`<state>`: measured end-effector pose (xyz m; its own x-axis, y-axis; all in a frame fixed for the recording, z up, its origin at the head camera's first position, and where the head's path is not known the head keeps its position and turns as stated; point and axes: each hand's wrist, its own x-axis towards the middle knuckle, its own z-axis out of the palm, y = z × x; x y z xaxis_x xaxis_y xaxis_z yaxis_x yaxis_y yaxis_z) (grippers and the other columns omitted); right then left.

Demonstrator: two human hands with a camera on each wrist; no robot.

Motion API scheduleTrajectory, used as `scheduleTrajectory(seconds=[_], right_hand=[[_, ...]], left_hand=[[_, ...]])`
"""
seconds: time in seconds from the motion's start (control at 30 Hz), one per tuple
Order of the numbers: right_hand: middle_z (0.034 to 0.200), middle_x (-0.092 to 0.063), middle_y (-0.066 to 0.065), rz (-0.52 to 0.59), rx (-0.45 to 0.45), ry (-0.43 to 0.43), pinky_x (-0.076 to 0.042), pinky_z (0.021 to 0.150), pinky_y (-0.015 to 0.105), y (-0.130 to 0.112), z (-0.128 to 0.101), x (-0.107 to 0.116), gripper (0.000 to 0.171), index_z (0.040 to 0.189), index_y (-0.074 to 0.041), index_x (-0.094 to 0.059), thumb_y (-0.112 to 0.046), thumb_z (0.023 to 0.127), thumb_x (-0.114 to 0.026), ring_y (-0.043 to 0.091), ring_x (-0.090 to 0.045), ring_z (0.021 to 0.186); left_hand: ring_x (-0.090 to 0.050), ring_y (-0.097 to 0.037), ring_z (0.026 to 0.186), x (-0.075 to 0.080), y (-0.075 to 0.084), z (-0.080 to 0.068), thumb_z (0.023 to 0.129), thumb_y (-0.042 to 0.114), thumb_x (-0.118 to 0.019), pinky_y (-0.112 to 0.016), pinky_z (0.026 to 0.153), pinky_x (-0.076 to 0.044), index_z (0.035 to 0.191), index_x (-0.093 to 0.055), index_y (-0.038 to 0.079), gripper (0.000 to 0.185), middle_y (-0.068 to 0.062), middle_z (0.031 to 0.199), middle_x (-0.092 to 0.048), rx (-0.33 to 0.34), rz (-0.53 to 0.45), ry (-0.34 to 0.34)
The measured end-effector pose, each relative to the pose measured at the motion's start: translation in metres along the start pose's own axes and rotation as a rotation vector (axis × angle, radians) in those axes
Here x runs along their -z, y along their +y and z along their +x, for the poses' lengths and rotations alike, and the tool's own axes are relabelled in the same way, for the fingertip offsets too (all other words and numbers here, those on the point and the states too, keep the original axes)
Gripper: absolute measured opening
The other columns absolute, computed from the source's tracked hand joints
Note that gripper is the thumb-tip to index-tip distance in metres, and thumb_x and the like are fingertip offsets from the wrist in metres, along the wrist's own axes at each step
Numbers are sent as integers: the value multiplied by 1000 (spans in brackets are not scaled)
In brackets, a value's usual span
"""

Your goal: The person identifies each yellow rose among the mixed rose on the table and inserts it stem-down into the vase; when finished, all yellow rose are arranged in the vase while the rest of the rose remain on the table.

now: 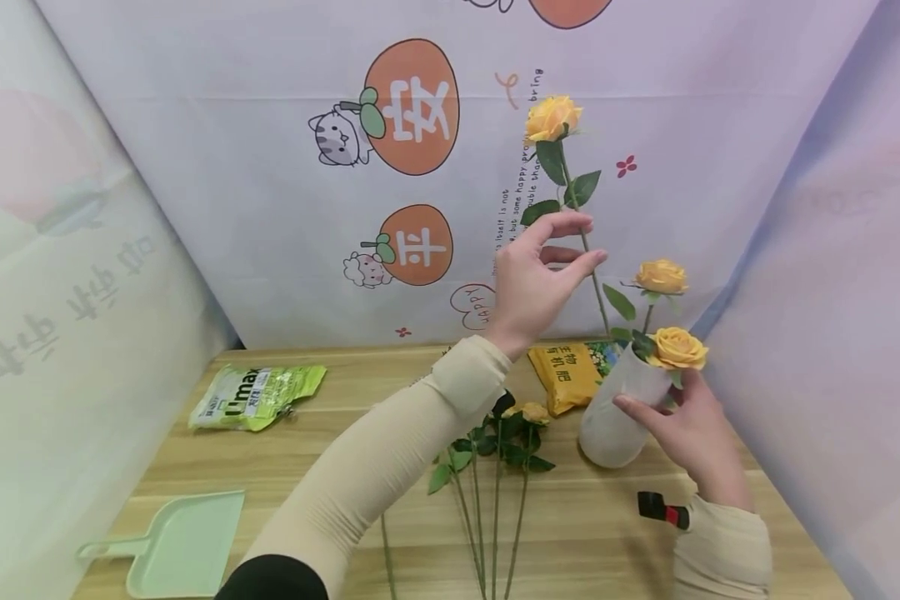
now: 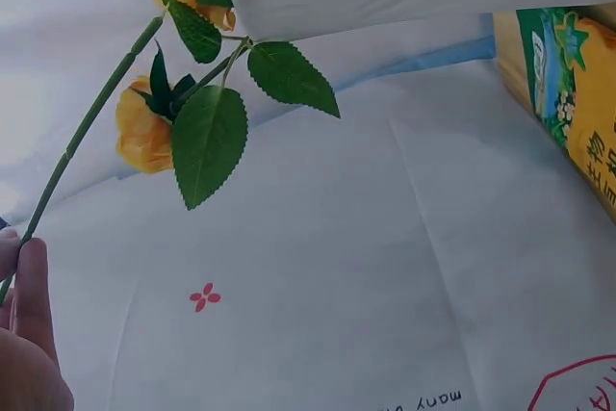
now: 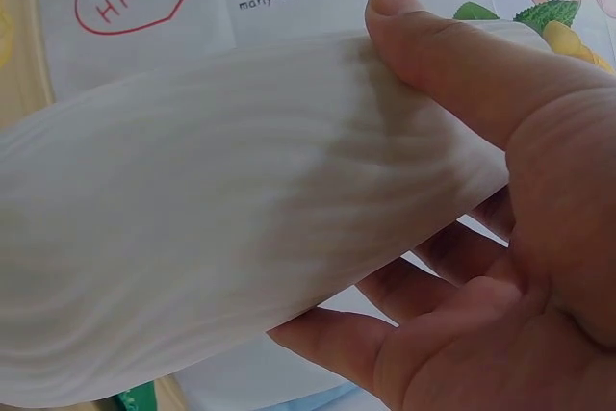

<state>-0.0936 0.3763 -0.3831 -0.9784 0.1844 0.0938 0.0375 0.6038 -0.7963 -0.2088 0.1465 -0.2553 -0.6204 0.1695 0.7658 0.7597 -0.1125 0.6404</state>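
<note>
right now your left hand [image 1: 531,275], right of centre in the head view, pinches the thin green stem of a yellow rose [image 1: 553,119] between fingertips and thumb. the bloom stands at the upper right of the frame, with green leaves below it, and the stem slants down until its lower end comes near the mouth of the white vase [image 1: 621,412]; you can't tell whether it has gone inside. your right hand [image 1: 697,433], at the lower right, grips that vase near its top, thumb along one side and fingers curled round the other. the vase leans toward the right of the frame, and two yellow roses sit in it, an upper bloom [image 1: 662,277] and a lower bloom [image 1: 677,348], the lower one right at the rim. just left of the vase lies a yellow packet [image 1: 566,379]. at the bottom centre, more stemmed roses [image 1: 534,413] lie on the wooden table [image 1: 585,533], partly behind your left sleeve [image 1: 382,450]. a green packet [image 1: 300,383] rests at the left, and a pale green dustpan [image 1: 187,546] fills the lower left.
</note>
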Motion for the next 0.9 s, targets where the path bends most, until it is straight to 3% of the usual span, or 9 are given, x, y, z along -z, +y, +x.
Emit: scheduleTrajectory(seconds=[0.13,0.27,0.43,0.73,0.9], right_hand=[[166,-30,38,6,2,-2,-53,102,69,-1,0,-1,116,172,-6,-11,-53,94,-83,64,-44,141],[165,-31,38,8,0,-5,-52,102,69,-2,-1,-2,116,172,-5,-12,-53,94,-83,63,-44,141],[162,-37,37,8,10,6,-52,102,69,-3,-1,-3,114,170,-2,-16,-52,94,-83,61,-47,140],[161,-39,34,7,58,28,-53,101,68,1,-2,-2,109,170,-3,-18,-47,95,-84,61,-49,139],[162,-39,34,1,75,39,-54,100,69,3,-3,-1,108,170,-3,-19,-46,95,-84,62,-49,138]], left_hand=[[-76,-4,94,-14,-4,-1,94,5,-85,-21,87,-62,128,-71,3,37,-8,126,-75,-8,1,41],[-76,-3,96,-27,-9,-4,95,6,-84,-18,86,-61,129,-71,5,37,-7,129,-75,-22,22,39],[-75,-1,99,-40,-15,-11,97,6,-83,-17,86,-60,129,-71,5,35,-8,132,-74,-59,53,-3],[-72,5,95,-51,-31,-30,99,13,-82,-12,84,-58,129,-72,7,32,-7,126,-76,-49,169,-118],[-73,4,94,-57,-37,-38,98,11,-82,-10,84,-57,128,-71,6,32,-8,122,-77,-53,160,-141]])
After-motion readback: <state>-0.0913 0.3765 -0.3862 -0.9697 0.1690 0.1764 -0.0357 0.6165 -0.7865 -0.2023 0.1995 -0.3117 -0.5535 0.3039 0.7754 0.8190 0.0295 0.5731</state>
